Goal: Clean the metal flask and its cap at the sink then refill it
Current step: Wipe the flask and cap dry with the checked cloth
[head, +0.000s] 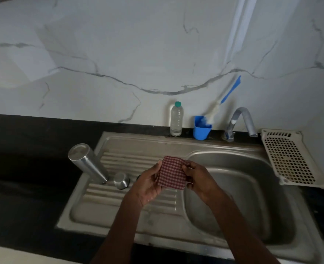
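The metal flask [87,162] stands upside down on the ridged drainboard [119,204] at its left edge. Its steel cap [121,180] sits just to the right of the flask's foot. A small red-and-white checked cloth [171,173] is held above the drainboard between both hands. My left hand [147,185] grips the cloth's left side. My right hand [199,178] pinches its right side, over the rim of the sink basin [239,189].
A clear plastic water bottle [176,120] with a green lid stands behind the sink. To its right, a blue cup [202,128] holds a blue-handled bottle brush [222,102]. The tap [240,122] arcs over the basin. A white perforated tray [288,159] lies at right on the black counter [24,159].
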A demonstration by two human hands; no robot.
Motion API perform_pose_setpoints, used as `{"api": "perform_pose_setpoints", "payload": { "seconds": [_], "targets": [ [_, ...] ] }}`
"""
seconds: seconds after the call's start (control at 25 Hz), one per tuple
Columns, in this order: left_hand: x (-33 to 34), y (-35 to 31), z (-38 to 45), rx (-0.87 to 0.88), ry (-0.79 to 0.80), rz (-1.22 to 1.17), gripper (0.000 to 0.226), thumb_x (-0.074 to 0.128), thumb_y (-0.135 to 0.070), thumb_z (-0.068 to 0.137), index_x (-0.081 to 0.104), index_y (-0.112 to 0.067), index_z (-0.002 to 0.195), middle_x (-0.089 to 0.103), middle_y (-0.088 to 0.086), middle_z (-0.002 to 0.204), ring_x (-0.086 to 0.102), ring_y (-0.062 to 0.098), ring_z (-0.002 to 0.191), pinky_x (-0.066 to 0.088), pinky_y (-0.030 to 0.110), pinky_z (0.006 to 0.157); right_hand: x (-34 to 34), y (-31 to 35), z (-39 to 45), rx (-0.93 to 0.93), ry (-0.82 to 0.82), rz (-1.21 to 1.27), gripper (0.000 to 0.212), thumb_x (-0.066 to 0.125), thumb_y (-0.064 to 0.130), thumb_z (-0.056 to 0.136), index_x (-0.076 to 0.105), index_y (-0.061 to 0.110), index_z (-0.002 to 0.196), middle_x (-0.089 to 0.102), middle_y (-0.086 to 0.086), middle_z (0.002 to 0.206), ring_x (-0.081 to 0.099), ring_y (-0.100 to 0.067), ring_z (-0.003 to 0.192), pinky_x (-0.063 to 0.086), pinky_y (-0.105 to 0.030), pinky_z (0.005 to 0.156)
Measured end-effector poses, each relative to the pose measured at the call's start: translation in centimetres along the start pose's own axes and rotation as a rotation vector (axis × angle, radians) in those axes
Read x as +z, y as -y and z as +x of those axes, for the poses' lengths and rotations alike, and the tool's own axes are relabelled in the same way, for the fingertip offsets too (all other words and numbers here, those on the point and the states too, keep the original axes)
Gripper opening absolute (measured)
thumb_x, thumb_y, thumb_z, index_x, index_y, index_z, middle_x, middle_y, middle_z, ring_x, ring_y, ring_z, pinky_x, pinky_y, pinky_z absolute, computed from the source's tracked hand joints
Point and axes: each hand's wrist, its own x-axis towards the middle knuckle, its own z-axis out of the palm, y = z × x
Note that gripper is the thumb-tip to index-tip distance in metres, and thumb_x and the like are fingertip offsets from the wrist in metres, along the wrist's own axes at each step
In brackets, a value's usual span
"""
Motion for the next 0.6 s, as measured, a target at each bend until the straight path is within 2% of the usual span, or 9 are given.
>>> {"api": "perform_pose_setpoints", "payload": {
  "seconds": [0.08,0.12,0.2,0.24,0.32,0.36,0.48,0.52,0.6],
  "targets": [
    [-1.0,-1.2,-0.2,-0.028,-0.008,0.058,0.034,0.064,-0.017,0.101,0.070,0.008,0.124,0.071,0.024,0.121,0.073,0.032,0.105,0.063,0.042,0.087,1.9,0.0,0.3,0.021,-0.022,-0.008,0.026,0.049,0.018,0.106,0.070,0.020,0.121,0.076,-0.007,0.114,0.069,-0.026,0.104,0.056,-0.045,0.092],
    [-1.5,-1.7,-0.1,-0.023,-0.009,0.107,0.033,0.066,-0.015,0.100,0.070,0.007,0.124,0.071,0.023,0.120,0.072,0.032,0.105,0.062,0.043,0.088,2.8,0.0,0.4,0.013,-0.051,-0.017,0.027,0.046,0.021,0.108,0.068,0.020,0.123,0.075,-0.007,0.117,0.070,-0.027,0.109,0.056,-0.051,0.098],
    [-2.6,-3.1,0.2,0.032,-0.001,0.172,0.038,0.076,-0.013,0.089,0.068,0.006,0.121,0.071,0.022,0.116,0.071,0.031,0.104,0.061,0.044,0.090,5.0,-0.2,0.9,-0.019,-0.087,-0.031,0.028,0.048,0.030,0.108,0.064,0.019,0.128,0.074,-0.008,0.120,0.070,-0.028,0.111,0.057,-0.055,0.096],
    [-3.2,-3.7,0.2,0.059,-0.011,0.188,0.039,0.081,-0.012,0.084,0.068,0.005,0.117,0.071,0.021,0.113,0.070,0.032,0.102,0.061,0.044,0.089,6.1,-0.3,1.0,-0.027,-0.081,-0.010,0.033,0.057,0.037,0.104,0.063,0.017,0.129,0.073,-0.009,0.121,0.071,-0.029,0.110,0.059,-0.054,0.093],
    [-4.3,-5.0,0.1,0.136,-0.078,0.222,0.024,0.084,-0.005,0.080,0.066,-0.003,0.096,0.073,0.018,0.102,0.070,0.033,0.097,0.063,0.043,0.080,8.4,-0.9,1.5,0.018,-0.080,0.058,0.058,0.077,0.046,0.088,0.057,0.013,0.131,0.072,-0.012,0.122,0.072,-0.029,0.108,0.062,-0.048,0.087],
    [-4.8,-5.5,-0.1,0.196,-0.143,0.261,0.021,0.082,0.000,0.081,0.064,-0.007,0.088,0.074,0.017,0.097,0.071,0.034,0.094,0.064,0.044,0.077,9.6,-1.2,1.5,0.020,-0.099,0.025,0.062,0.080,0.046,0.085,0.054,0.013,0.131,0.070,-0.011,0.122,0.071,-0.026,0.107,0.061,-0.044,0.085],
    [-5.5,-7.2,-1.4,0.414,-0.319,0.584,0.025,0.079,0.006,0.083,0.067,-0.013,0.094,0.078,0.010,0.102,0.074,0.036,0.102,0.064,0.050,0.084,12.8,-2.4,1.5,-0.073,-0.221,-0.072,0.035,0.064,0.037,0.100,0.060,0.014,0.126,0.068,-0.010,0.120,0.064,-0.018,0.103,0.050,-0.033,0.083],
    [-5.5,-7.8,-1.9,0.484,-0.327,0.724,0.028,0.081,0.004,0.082,0.069,-0.016,0.099,0.079,0.005,0.102,0.074,0.031,0.102,0.063,0.046,0.085,13.9,-2.5,1.6,-0.046,-0.176,0.033,0.034,0.055,0.039,0.105,0.065,0.013,0.125,0.071,-0.011,0.122,0.065,-0.021,0.107,0.050,-0.034,0.086],
    [-5.5,-8.8,-2.9,0.574,-0.236,1.009,0.041,0.083,-0.002,0.082,0.068,-0.025,0.113,0.078,-0.004,0.105,0.074,0.015,0.102,0.059,0.035,0.089,15.7,-2.7,1.4,0.097,-0.030,0.364,0.052,0.037,0.049,0.108,0.068,0.012,0.128,0.072,-0.010,0.125,0.066,-0.025,0.113,0.050,-0.041,0.095]
  ]
}}
